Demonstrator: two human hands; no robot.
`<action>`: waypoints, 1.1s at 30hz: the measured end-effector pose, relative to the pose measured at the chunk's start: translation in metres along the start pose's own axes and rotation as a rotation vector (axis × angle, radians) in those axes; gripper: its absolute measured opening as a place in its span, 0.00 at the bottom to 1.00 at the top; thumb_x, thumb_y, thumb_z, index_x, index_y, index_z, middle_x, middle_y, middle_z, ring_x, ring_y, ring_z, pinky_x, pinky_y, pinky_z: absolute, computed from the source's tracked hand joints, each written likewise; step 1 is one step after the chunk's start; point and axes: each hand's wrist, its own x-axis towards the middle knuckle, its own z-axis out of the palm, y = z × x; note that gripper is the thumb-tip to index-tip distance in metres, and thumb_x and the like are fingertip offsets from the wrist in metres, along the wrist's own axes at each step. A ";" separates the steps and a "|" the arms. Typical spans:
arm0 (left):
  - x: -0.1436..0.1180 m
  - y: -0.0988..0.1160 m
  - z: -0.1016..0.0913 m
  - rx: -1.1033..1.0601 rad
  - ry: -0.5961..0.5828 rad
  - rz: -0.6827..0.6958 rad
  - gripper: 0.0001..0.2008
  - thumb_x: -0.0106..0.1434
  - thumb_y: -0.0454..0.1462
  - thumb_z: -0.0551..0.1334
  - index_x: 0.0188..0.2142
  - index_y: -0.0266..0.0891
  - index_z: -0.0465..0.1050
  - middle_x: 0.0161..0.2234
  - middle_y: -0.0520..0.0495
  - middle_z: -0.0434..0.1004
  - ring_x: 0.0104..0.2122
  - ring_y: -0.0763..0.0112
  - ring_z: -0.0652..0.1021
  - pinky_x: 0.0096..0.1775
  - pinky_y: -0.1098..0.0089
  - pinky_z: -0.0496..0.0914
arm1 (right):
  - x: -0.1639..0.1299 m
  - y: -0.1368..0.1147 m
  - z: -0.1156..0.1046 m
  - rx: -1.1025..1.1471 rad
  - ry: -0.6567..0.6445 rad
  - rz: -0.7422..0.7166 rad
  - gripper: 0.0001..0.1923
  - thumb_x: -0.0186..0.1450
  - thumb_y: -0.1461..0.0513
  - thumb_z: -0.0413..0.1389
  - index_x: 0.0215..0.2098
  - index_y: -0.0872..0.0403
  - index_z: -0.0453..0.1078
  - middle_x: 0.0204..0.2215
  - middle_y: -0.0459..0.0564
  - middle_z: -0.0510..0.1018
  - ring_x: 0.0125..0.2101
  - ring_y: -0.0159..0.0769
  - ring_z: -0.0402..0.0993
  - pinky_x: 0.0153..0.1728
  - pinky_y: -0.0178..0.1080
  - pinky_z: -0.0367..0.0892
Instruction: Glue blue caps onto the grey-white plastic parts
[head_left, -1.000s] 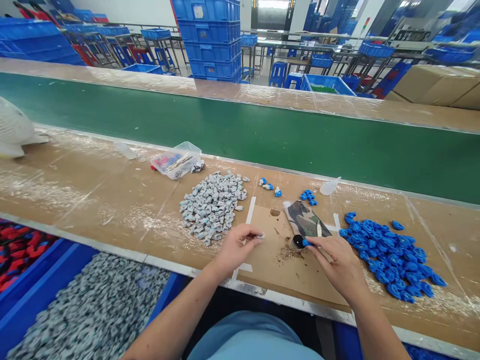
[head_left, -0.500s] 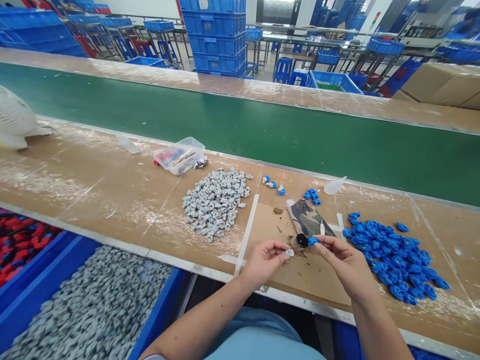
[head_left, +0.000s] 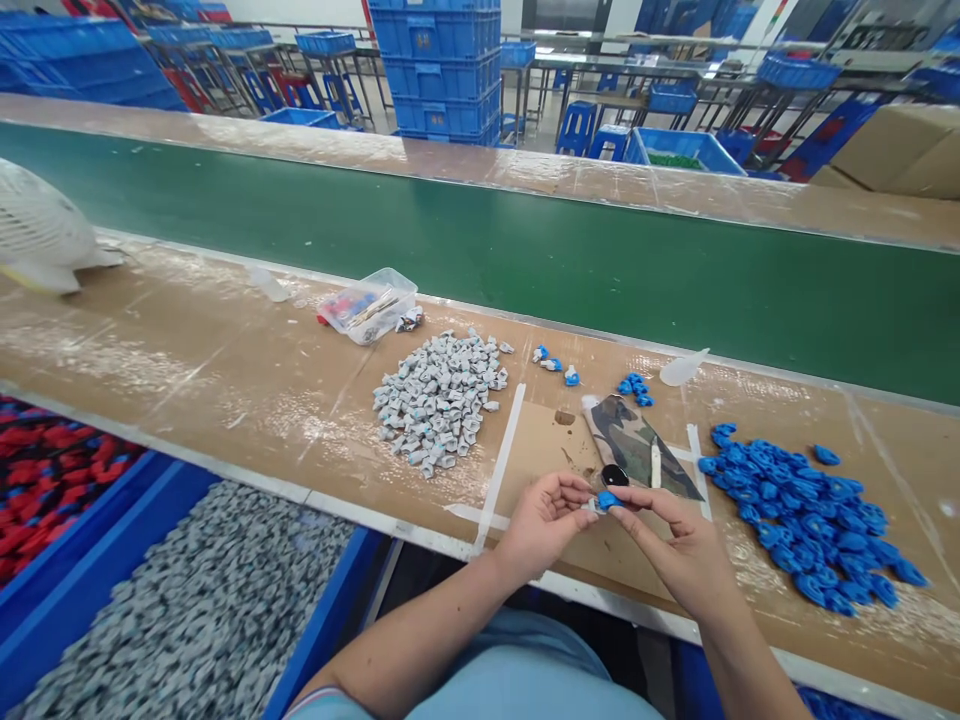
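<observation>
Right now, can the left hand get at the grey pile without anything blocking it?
Probably yes: the left hand, pinching a small grey part, sits just below the grey pile, with only bare bench and a tape strip between.

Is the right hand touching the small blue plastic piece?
Touching. The head view shows the right hand pinching the small blue plastic piece between its fingertips, with no gap between them.

Two hands (head_left: 544,520), one grey pile (head_left: 442,400), one blue pile (head_left: 806,510), one clear tub (head_left: 369,305), one camouflage pouch (head_left: 637,445), one fan (head_left: 37,240).
</observation>
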 end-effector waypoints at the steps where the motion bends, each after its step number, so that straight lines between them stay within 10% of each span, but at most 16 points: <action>1: -0.001 -0.001 -0.001 0.007 -0.009 0.000 0.17 0.45 0.35 0.72 0.34 0.37 0.71 0.29 0.50 0.75 0.32 0.73 0.76 0.39 0.70 0.70 | 0.000 -0.001 0.000 -0.010 -0.011 -0.028 0.11 0.58 0.53 0.58 0.34 0.48 0.77 0.31 0.49 0.81 0.32 0.40 0.77 0.37 0.43 0.73; 8: -0.003 0.005 -0.005 0.091 -0.089 0.019 0.17 0.47 0.32 0.70 0.37 0.38 0.71 0.29 0.52 0.74 0.32 0.73 0.76 0.39 0.71 0.70 | 0.002 -0.005 -0.004 -0.028 -0.097 -0.240 0.08 0.60 0.56 0.57 0.34 0.46 0.78 0.29 0.47 0.82 0.30 0.38 0.78 0.33 0.40 0.74; 16: -0.006 0.012 -0.002 0.020 -0.090 -0.025 0.18 0.43 0.36 0.73 0.34 0.37 0.70 0.26 0.53 0.72 0.27 0.76 0.74 0.34 0.74 0.69 | 0.002 -0.009 -0.005 0.055 -0.143 -0.159 0.06 0.58 0.56 0.59 0.32 0.44 0.79 0.26 0.45 0.82 0.25 0.38 0.78 0.27 0.38 0.75; 26: -0.008 0.014 0.000 0.076 -0.051 -0.081 0.17 0.45 0.40 0.71 0.31 0.36 0.70 0.25 0.52 0.73 0.26 0.75 0.73 0.32 0.72 0.70 | -0.022 0.003 0.019 0.193 0.028 0.013 0.08 0.57 0.59 0.60 0.35 0.46 0.79 0.32 0.47 0.82 0.32 0.40 0.80 0.35 0.39 0.76; 29: 0.006 0.024 -0.010 0.244 -0.077 -0.031 0.14 0.47 0.39 0.70 0.32 0.37 0.71 0.27 0.50 0.75 0.29 0.73 0.75 0.36 0.71 0.70 | -0.024 0.017 0.006 0.035 0.036 -0.068 0.10 0.61 0.57 0.55 0.38 0.47 0.78 0.36 0.48 0.82 0.37 0.39 0.79 0.39 0.41 0.74; 33: 0.048 0.041 -0.031 0.485 0.034 0.182 0.09 0.51 0.36 0.66 0.33 0.37 0.72 0.32 0.47 0.77 0.33 0.70 0.77 0.40 0.68 0.71 | -0.030 0.055 -0.038 -0.429 0.371 0.106 0.18 0.64 0.50 0.49 0.34 0.50 0.77 0.32 0.51 0.81 0.32 0.41 0.76 0.37 0.43 0.71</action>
